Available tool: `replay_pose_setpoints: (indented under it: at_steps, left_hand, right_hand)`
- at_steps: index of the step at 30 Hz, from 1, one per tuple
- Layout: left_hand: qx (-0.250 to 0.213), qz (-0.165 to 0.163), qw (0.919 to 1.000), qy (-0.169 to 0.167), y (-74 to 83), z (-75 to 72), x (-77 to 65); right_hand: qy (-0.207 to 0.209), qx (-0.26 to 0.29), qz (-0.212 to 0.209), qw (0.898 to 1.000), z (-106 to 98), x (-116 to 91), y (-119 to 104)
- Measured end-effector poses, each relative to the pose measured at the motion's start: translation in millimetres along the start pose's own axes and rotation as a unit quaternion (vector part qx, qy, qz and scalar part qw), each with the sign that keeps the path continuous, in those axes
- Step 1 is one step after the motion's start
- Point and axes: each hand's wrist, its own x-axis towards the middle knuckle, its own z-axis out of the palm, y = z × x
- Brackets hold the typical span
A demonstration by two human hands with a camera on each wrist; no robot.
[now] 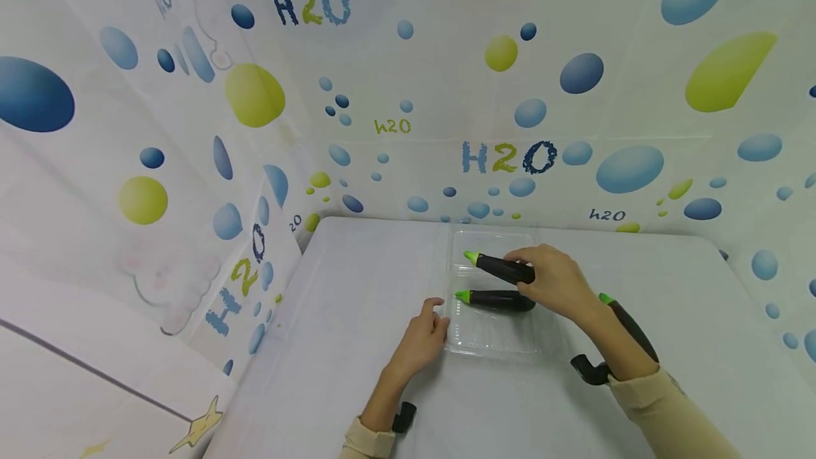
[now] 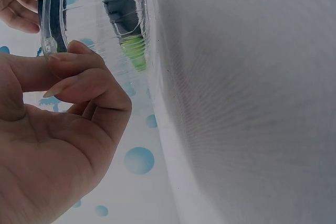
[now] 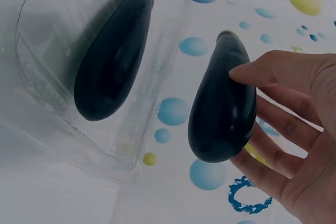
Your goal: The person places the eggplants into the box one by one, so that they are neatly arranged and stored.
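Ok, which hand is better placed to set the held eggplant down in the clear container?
Probably the right hand: it already grips the held eggplant, which in the head view appears over the clear container. The left hand is at the container's left edge, holding no eggplant.

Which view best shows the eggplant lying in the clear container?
Right wrist: the eggplant appears close and whole there. Head shows it smaller; left wrist shows only part, seen through the clear container.

Container (image 1: 494,340) on table (image 1: 357,268), one eggplant (image 1: 500,300) inside, second eggplant (image 1: 503,268) above; third eggplant (image 1: 633,326) at right
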Motion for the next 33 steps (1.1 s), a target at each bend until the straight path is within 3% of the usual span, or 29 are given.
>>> replay_pose_setpoints:
  at_steps: [26,33]
  left_hand:
    - [0.001,0.006,1.0000,0.004,-3.9,0.4,-0.5]
    - [0.003,-0.006,1.0000,-0.002,-1.9,0.5,1.1]
  right_hand:
    - [-0.072,0.000,-0.059,0.996,19,16,2]
    - [-0.091,-0.007,-0.064,0.994,23,16,0]
